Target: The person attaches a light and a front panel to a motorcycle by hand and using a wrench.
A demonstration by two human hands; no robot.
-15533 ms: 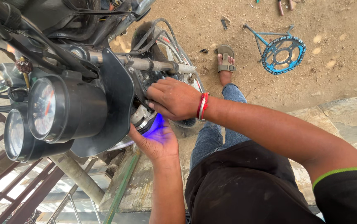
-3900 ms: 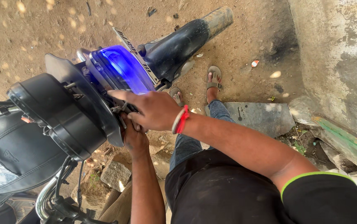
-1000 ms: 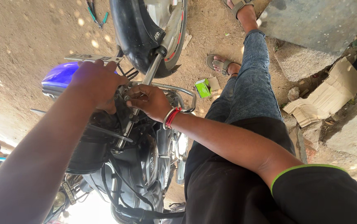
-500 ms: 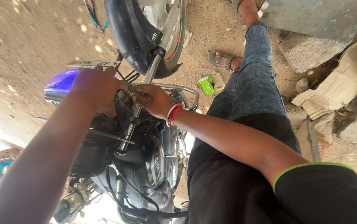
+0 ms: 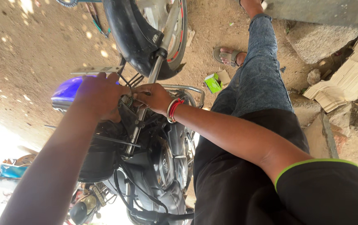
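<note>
Both hands meet at the motorcycle's headlight bracket (image 5: 131, 109): left hand (image 5: 100, 98) clasps the blue headlight (image 5: 64, 93) beside its grip, right hand (image 5: 154, 98) pinches the fork tube (image 5: 145, 98).

Bright daylight falls in dappled spots across the dirt ground (image 5: 41, 50), while the lower left corner burns out to white glare. The near left forearm (image 5: 50, 175) is soft and slightly blurred, and the wide view stretches shapes toward the edges.
</note>
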